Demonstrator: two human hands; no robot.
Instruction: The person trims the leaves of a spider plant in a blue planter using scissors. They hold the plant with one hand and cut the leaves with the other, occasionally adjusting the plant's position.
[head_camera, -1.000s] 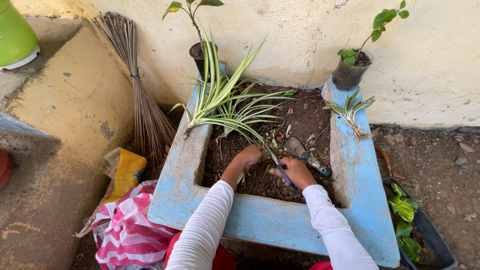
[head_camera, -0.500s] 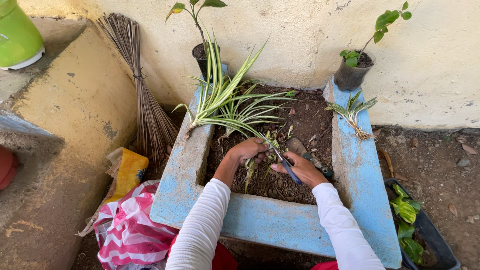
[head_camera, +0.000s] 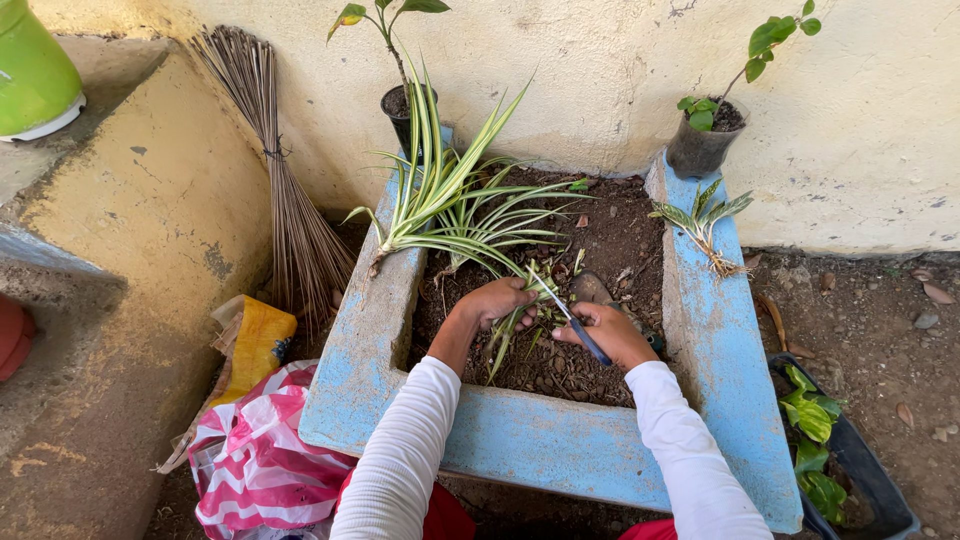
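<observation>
A small plantlet (head_camera: 515, 325) with striped leaves lies over the dark soil in the middle of the blue concrete planter (head_camera: 720, 340), its leaf tips pointing down toward the near wall, its base up under the left hand (head_camera: 497, 300), whose fingers are clamped on it. The right hand (head_camera: 608, 332) grips scissors (head_camera: 572, 318) slanting up-left, the blades at the plantlet's base. A larger striped plant (head_camera: 450, 205) crowds just behind. Another plantlet (head_camera: 705, 225) rests on the right rim, a broom (head_camera: 285, 180) leans at left.
</observation>
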